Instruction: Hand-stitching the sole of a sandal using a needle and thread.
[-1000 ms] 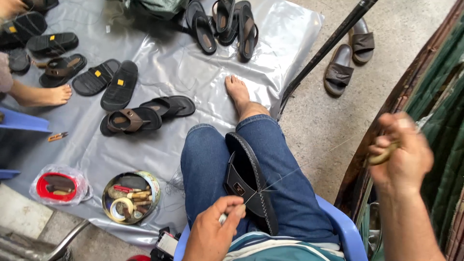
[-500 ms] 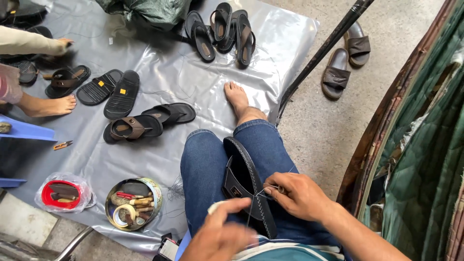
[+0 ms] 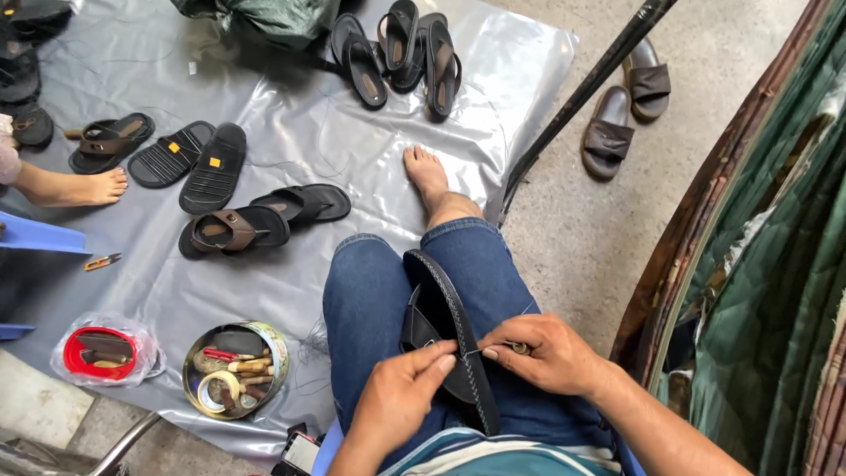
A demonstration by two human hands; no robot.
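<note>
1. Head view: the left hand (image 3: 401,397) and right hand (image 3: 546,353) meet over the person's lap, fingertips almost touching.
2. Both hands rest on a black sandal (image 3: 445,330) lying sole-edge up across the jeans (image 3: 370,300). The left hand's thumb and forefinger are narrowed to a pinch against the sandal's edge; the right hand is closed narrowly on a small tool (image 3: 520,348), with a thin thread (image 3: 471,351) running between the two hands.
3. Left of the left hand, on the grey plastic sheet (image 3: 300,132), sits a round tin (image 3: 233,368) of odds and ends, and beyond it a red-rimmed container in a bag (image 3: 99,353).
4. Ahead of the hands, the person's bare foot (image 3: 427,176) rests on the sheet.
5. Farther left lie a pair of brown-strapped sandals (image 3: 264,220) and loose soles (image 3: 194,163).
6. Farthest off, more black sandals (image 3: 405,48) are heaped; two grey slides (image 3: 626,110) lie on the concrete to the right.
</note>
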